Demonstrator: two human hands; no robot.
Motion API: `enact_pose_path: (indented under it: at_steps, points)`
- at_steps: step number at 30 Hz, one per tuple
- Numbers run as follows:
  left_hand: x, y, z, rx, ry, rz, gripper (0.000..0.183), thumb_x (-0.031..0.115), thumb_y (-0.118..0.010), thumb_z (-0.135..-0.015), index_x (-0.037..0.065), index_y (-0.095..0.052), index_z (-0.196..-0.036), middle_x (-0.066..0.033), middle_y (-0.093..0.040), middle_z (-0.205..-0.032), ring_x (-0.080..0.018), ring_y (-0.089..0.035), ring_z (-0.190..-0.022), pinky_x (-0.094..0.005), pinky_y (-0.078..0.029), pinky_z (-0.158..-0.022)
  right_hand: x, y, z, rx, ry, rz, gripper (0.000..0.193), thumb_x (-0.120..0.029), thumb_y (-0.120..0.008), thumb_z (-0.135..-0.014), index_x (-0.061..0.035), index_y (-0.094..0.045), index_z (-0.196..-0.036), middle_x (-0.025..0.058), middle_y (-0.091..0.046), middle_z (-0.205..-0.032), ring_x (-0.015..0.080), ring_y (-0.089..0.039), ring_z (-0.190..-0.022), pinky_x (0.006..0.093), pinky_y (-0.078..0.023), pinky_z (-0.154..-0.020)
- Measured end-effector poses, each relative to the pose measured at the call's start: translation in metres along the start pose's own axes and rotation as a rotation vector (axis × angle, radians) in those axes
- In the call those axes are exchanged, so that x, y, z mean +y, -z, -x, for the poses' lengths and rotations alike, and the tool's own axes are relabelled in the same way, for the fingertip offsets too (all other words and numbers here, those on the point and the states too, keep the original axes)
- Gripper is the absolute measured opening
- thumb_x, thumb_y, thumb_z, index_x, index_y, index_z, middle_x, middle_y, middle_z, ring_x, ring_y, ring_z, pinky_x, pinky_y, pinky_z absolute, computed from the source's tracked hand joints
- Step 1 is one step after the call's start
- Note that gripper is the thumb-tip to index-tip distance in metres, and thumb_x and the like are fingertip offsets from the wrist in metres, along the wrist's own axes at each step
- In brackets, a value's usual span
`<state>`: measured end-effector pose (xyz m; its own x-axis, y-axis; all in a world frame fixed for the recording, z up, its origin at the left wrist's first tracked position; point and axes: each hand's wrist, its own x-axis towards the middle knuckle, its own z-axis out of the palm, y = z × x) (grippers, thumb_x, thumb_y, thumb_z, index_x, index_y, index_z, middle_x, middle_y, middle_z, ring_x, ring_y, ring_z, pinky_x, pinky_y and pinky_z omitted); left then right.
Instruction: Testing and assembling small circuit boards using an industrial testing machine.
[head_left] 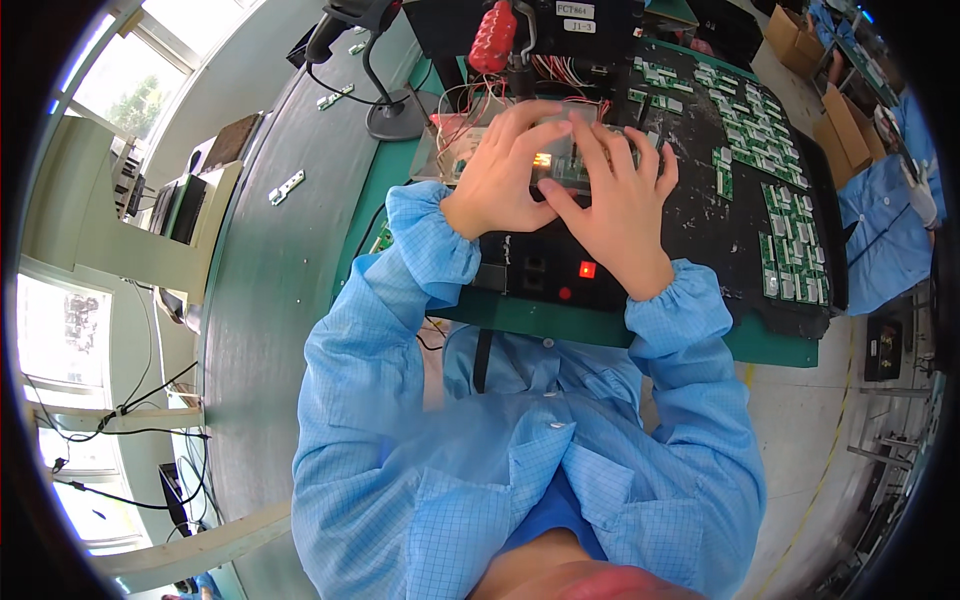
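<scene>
Both my hands rest over a test fixture with a clear plate and wiring. My left hand lies over its left part, fingers bent forward and apart from the thumb. My right hand reaches in from the right with fingers spread, its thumb close to the left thumb. Between the hands a circuit board shows in part, with yellow lights glowing on its left. The fingers cover its edges, and I cannot make out a grip on it. Behind the fingers stands a toggle clamp with a red handle.
A red lit switch sits on the fixture's front. Many green circuit boards lie on the black mat at right. A scanner on a stand is at far left. Another person's blue sleeve shows at right, near cardboard boxes.
</scene>
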<state>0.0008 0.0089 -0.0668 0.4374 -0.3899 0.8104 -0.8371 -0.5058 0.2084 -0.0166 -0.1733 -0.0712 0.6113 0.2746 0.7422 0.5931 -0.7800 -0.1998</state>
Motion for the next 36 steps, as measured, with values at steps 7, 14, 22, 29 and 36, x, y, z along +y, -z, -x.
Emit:
enact_pose_path:
  at_steps: [7, 14, 22, 29, 36]
  points:
    - [0.0, -0.001, 0.0, 0.018, 0.008, 0.01, 0.081, 0.011, -0.081, -0.063, 0.013, -0.045, -0.136, -0.0193, -0.05, -0.136, -0.0431, -0.051, -0.12, -0.0509, -0.045, -0.1, 0.001, 0.0, -0.001, -0.001, 0.012, 0.017, 0.068, -0.056, -0.072, -0.08, -0.0163, -0.062, -0.135, 0.0016, -0.056, -0.124, 0.0322, -0.044, -0.125, 0.0623, -0.018, -0.11]
    - [-0.014, 0.023, -0.002, 0.145, -0.077, 0.11, 0.082, 0.01, -0.073, -0.066, 0.001, -0.036, -0.138, -0.0246, -0.042, -0.137, -0.0358, -0.043, -0.125, -0.0416, -0.039, -0.103, 0.0, 0.007, 0.003, -0.054, 0.014, 0.022, 0.072, -0.055, -0.072, -0.08, -0.0204, -0.056, -0.141, 0.0027, -0.053, -0.135, 0.0326, -0.041, -0.131, 0.0625, -0.015, -0.113]
    - [-0.002, 0.069, -0.067, 0.32, -0.235, -0.023, 0.085, 0.013, -0.08, -0.066, 0.003, -0.036, -0.138, -0.0164, -0.045, -0.134, -0.025, -0.045, -0.117, -0.0355, -0.041, -0.089, -0.002, 0.004, 0.005, -0.075, 0.01, 0.034, 0.084, -0.063, -0.074, -0.076, -0.0181, -0.053, -0.144, 0.0036, -0.05, -0.14, 0.0376, -0.038, -0.134, 0.0638, -0.016, -0.113]
    - [-0.028, 0.059, -0.092, 0.375, -0.653, 0.126, 0.077, 0.013, -0.083, -0.076, 0.003, -0.036, -0.136, -0.0151, -0.047, -0.121, -0.0263, -0.049, -0.109, -0.0385, -0.041, -0.097, -0.001, 0.004, 0.007, -0.052, 0.04, 0.049, 0.08, -0.061, -0.073, -0.079, -0.0177, -0.053, -0.144, 0.0037, -0.05, -0.14, 0.0365, -0.032, -0.142, 0.065, -0.015, -0.113]
    - [0.004, 0.068, -0.081, 0.181, -0.13, -0.143, 0.073, 0.011, -0.082, -0.078, 0.002, -0.036, -0.135, -0.0133, -0.047, -0.115, -0.0247, -0.052, -0.105, -0.0352, -0.043, -0.095, 0.0, 0.002, 0.007, -0.04, 0.055, 0.057, 0.075, -0.057, -0.073, -0.08, -0.0184, -0.055, -0.142, 0.0041, -0.051, -0.14, 0.0366, -0.033, -0.142, 0.066, -0.015, -0.112]
